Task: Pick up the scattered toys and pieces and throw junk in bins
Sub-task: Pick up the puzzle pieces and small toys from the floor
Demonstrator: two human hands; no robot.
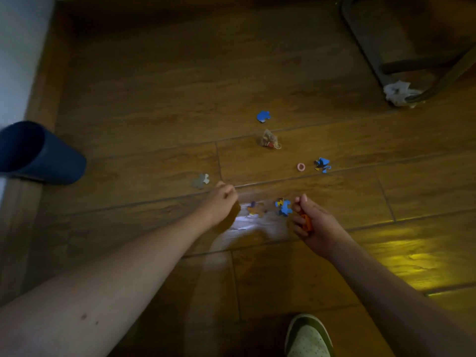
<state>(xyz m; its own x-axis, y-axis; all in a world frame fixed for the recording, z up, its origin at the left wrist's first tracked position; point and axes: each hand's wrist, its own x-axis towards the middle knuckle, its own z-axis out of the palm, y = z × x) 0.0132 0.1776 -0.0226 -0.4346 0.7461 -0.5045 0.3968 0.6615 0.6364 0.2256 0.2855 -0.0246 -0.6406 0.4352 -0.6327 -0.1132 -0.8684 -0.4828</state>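
Jigsaw pieces lie scattered on the wooden floor: a blue piece point(263, 116) farthest off, a blue and dark piece point(322, 165) at the right, a grey piece point(201, 180) at the left, a brownish piece point(256, 209) and a blue and yellow piece point(283, 206) between my hands. A small clear bag of bits point(268, 139) and a pink ring point(301, 166) lie among them. My left hand point(223, 199) hovers with curled fingers just left of the brownish piece, holding nothing that I can see. My right hand point(311, 220) grips an orange toy point(306, 222) next to the blue and yellow piece.
A dark blue bin point(38, 153) lies tipped at the left by the white wall. A chair's dark metal legs point(381, 68) stand at the upper right with a crumpled white wrapper point(399, 93) at their foot. My green and white shoe point(307, 336) is at the bottom.
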